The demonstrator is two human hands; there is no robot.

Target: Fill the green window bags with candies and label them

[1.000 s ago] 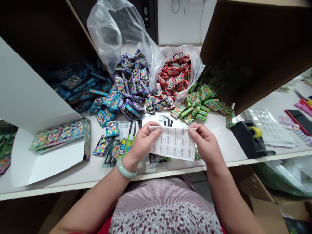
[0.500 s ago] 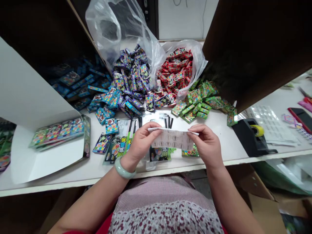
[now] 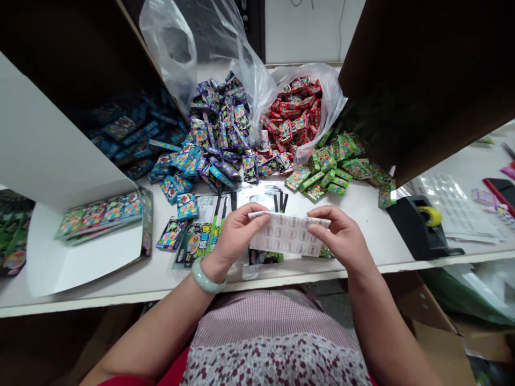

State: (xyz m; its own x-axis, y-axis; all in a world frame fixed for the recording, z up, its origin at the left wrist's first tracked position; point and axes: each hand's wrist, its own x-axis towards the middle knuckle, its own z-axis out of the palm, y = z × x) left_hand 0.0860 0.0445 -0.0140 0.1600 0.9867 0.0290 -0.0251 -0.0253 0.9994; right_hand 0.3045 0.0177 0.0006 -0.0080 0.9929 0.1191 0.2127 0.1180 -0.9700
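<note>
Sticker sheet (image 3: 287, 234) hangs pinched by its top edge between left hand (image 3: 240, 234) and right hand (image 3: 340, 236), its upper corners hidden. Its small print is unreadable.

Your left hand (image 3: 239, 234) and right hand (image 3: 343, 236) are raised at mid-frame, level with each other, a gap between them, backs up. Both pinch: thumbs (image 3: 257, 216) on top, fingers (image 3: 323, 213) curled inward. Left forearm (image 3: 156, 327) and right forearm (image 3: 388, 327) slant in from the near corners, wrists slightly bent.
</note>
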